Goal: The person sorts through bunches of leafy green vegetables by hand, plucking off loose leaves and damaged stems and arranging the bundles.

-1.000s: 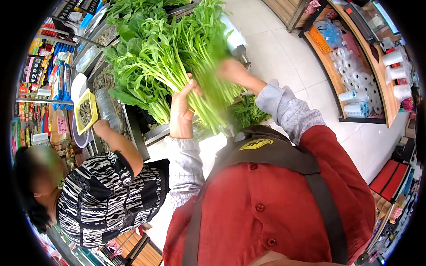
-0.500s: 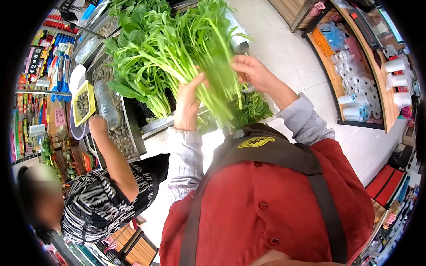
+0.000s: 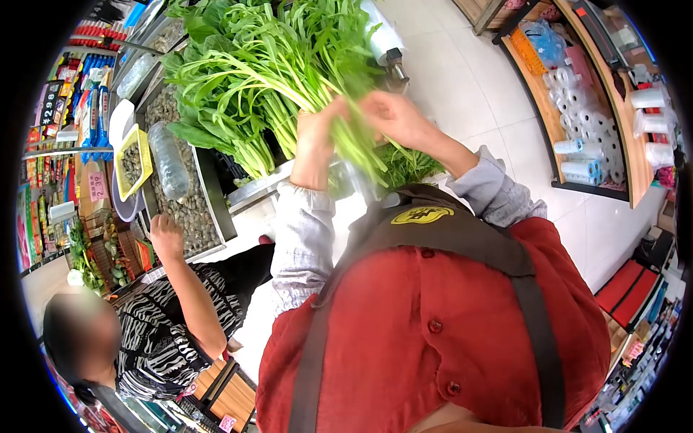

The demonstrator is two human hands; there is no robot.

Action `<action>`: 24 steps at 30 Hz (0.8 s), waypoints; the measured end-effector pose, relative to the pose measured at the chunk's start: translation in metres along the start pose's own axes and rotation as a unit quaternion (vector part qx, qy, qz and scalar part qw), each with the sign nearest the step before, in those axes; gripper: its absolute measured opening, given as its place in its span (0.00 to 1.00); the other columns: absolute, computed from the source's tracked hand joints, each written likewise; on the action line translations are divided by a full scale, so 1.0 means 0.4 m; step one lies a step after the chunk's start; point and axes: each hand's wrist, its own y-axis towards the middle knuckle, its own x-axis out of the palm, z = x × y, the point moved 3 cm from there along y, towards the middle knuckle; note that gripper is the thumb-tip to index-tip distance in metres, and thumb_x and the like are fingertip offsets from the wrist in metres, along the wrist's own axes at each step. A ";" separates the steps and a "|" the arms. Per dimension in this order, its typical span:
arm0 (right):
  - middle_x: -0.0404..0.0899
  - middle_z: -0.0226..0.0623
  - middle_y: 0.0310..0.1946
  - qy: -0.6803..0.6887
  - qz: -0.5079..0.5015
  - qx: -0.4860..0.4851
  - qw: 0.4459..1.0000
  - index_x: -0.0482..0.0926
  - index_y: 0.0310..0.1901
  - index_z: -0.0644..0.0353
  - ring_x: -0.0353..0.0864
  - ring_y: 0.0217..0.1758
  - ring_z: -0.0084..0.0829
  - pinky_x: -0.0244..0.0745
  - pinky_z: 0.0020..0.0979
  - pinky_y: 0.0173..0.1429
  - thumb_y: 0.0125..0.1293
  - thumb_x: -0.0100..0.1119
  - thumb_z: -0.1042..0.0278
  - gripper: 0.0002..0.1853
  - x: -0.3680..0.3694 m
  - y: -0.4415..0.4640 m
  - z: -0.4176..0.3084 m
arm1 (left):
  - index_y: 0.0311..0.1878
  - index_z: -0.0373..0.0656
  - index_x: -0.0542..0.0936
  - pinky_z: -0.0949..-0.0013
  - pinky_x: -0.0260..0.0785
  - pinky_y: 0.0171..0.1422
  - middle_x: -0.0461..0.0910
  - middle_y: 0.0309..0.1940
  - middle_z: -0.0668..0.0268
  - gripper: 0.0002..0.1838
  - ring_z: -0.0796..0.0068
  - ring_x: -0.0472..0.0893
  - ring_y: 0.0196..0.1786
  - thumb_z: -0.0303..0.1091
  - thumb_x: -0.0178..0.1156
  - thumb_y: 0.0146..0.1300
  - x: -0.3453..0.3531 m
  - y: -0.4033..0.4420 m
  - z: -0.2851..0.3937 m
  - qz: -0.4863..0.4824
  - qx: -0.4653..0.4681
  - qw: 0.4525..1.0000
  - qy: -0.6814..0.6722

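A bunch of long-stemmed leafy greens (image 3: 289, 83) is gripped near its stems by my left hand (image 3: 317, 133), with the cut ends pointing down toward my apron. Close beside it, my right hand (image 3: 397, 119) has its fingers bent together at the right edge of the stems; motion blur hides what is between them. More leafy greens (image 3: 253, 148) lie under and left of the bunch on the display. Darker feathery greens (image 3: 408, 164) sit below my right hand.
At the left, a person in a black-and-white top (image 3: 155, 339) has a hand over a tray of shellfish (image 3: 191, 209). Near it are a yellow basket (image 3: 132, 162) and a plastic bottle (image 3: 168, 160). A shelf with plastic rolls (image 3: 588, 137) stands at the right.
My right hand has moved left, nearer my left hand, and its fingers are now blurred against the stems. The other person's hand has moved down from the yellow basket.
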 end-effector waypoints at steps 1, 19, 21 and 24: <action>0.75 0.32 0.30 -0.013 0.007 -0.009 1.000 0.73 0.42 0.65 0.74 0.27 0.19 0.71 0.22 0.29 0.60 0.55 0.71 0.10 -0.001 0.000 0.008 | 0.42 0.40 0.71 0.72 0.72 0.28 0.77 0.30 0.64 0.13 0.73 0.77 0.26 0.20 0.62 0.55 0.000 0.004 -0.003 0.011 0.002 1.000 0.004; 0.72 0.25 0.22 0.135 -0.035 0.103 0.985 0.74 0.42 0.64 0.65 0.17 0.16 0.58 0.19 0.21 0.62 0.55 0.70 0.09 -0.019 -0.042 0.053 | 0.40 0.40 0.72 0.73 0.72 0.28 0.77 0.28 0.64 0.11 0.74 0.76 0.25 0.19 0.61 0.55 0.017 0.025 -0.022 0.009 0.006 0.999 -0.034; 0.71 0.25 0.20 0.122 -0.033 0.105 0.986 0.74 0.40 0.63 0.65 0.17 0.16 0.57 0.19 0.21 0.62 0.54 0.71 0.07 -0.021 -0.046 0.053 | 0.40 0.40 0.72 0.73 0.73 0.28 0.77 0.28 0.64 0.11 0.74 0.76 0.25 0.19 0.61 0.55 0.017 0.029 -0.022 0.013 0.007 0.999 -0.038; 0.70 0.24 0.18 0.086 -0.030 0.092 0.992 0.76 0.34 0.62 0.64 0.17 0.15 0.56 0.19 0.21 0.62 0.54 0.69 0.06 -0.028 -0.053 0.052 | 0.40 0.40 0.72 0.72 0.73 0.28 0.77 0.29 0.64 0.11 0.74 0.77 0.26 0.19 0.61 0.56 0.022 0.020 -0.012 0.031 0.008 0.999 -0.037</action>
